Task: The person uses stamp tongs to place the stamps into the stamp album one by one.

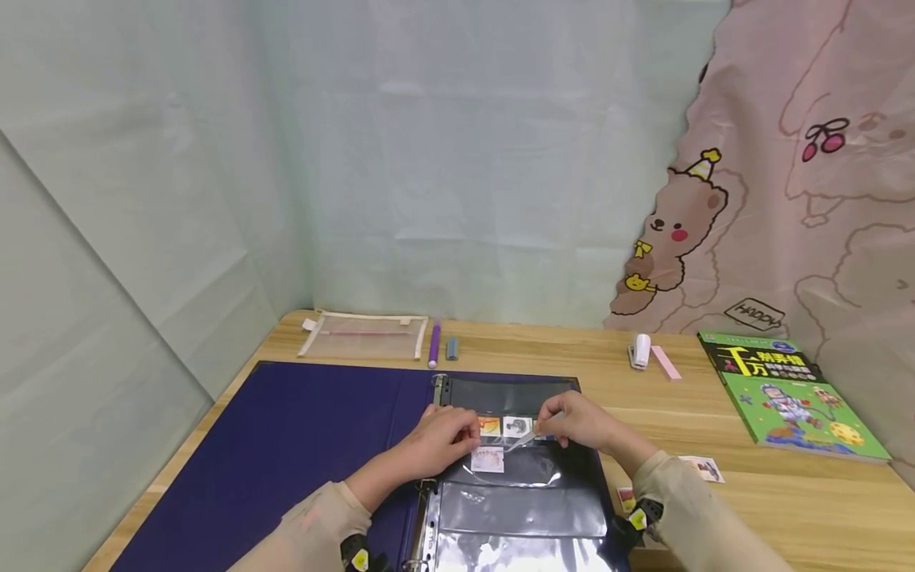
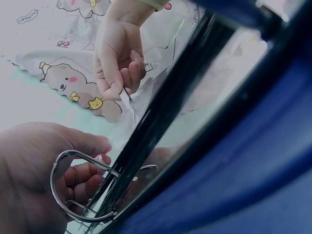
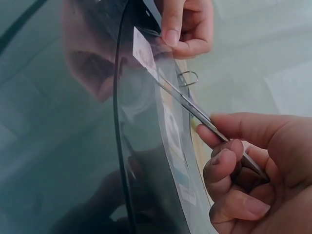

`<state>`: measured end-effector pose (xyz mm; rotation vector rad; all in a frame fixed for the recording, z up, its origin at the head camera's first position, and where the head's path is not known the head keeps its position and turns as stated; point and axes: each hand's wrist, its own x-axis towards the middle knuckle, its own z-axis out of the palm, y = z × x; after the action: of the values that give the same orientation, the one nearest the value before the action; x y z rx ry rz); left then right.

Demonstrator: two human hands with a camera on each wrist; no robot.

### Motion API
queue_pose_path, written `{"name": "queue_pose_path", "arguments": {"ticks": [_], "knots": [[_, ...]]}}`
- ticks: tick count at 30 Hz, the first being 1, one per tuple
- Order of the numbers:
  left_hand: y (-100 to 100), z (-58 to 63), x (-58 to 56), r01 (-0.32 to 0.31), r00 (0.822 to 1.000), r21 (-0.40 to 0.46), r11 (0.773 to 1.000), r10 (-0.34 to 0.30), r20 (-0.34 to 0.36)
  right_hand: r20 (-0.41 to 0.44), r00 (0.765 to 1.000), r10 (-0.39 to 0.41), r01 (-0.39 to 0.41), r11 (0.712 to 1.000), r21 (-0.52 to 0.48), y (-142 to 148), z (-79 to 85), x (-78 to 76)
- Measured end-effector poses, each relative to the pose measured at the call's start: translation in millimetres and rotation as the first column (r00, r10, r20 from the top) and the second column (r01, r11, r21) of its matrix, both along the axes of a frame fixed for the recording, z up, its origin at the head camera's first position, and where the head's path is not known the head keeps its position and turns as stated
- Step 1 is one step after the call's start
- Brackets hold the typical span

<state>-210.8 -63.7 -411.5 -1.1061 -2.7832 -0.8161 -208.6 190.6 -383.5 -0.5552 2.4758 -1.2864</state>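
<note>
My right hand [image 1: 575,419] holds metal tweezers [image 3: 195,111], their tips at the corner of a pale pinkish stamp [image 3: 145,52]. In the head view this stamp [image 1: 488,460] lies over a clear pocket of the black album page [image 1: 525,508]. My left hand [image 1: 446,435] is just left of the stamp, thumb and finger pinching the edge of the clear pocket film [image 3: 151,32]. Above sit an orange stamp [image 1: 489,427] and a black-and-white stamp [image 1: 516,427] in a row; the right hand partly hides another.
The navy album cover [image 1: 307,453] lies open to the left, with metal binder rings [image 2: 54,180] along the spine. Behind are a mesh pouch [image 1: 364,337] and purple pen [image 1: 434,343]. Rightward are a white stapler [image 1: 640,351], pink strip [image 1: 666,363], green book [image 1: 808,409] and loose stamp [image 1: 706,469].
</note>
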Motion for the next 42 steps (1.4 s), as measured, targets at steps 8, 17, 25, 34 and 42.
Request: {"name": "queue_pose_path", "arguments": {"ticks": [8,17,25,34,42], "knots": [[2,0.6,-0.7,0.006,1.000,-0.013,1.000,-0.006,0.004,0.026,1.000,0.014,-0.015,0.999,0.040,8,3.6,-7.6],[4,0.5,-0.5,0.016,1.000,-0.036,0.999,-0.016,0.000,0.008,1.000,-0.026,0.025,0.998,0.056,17,10.6,-6.7],[4,3.9,0.7,-0.004,0.997,-0.178,0.984,-0.010,-0.076,0.013,0.998,-0.058,0.058,0.998,0.021,32,19.0,-4.2],[0,2.5,0.0,-0.017,0.995,-0.184,0.983,-0.002,-0.101,-0.026,0.999,-0.021,0.020,0.999,-0.031,57,43.7,0.2],[-1,2.6,0.6,-0.015,0.995,-0.172,0.985,-0.002,-0.097,-0.093,0.995,-0.024,0.021,0.999,-0.039,82,63.2,11.9]]}}
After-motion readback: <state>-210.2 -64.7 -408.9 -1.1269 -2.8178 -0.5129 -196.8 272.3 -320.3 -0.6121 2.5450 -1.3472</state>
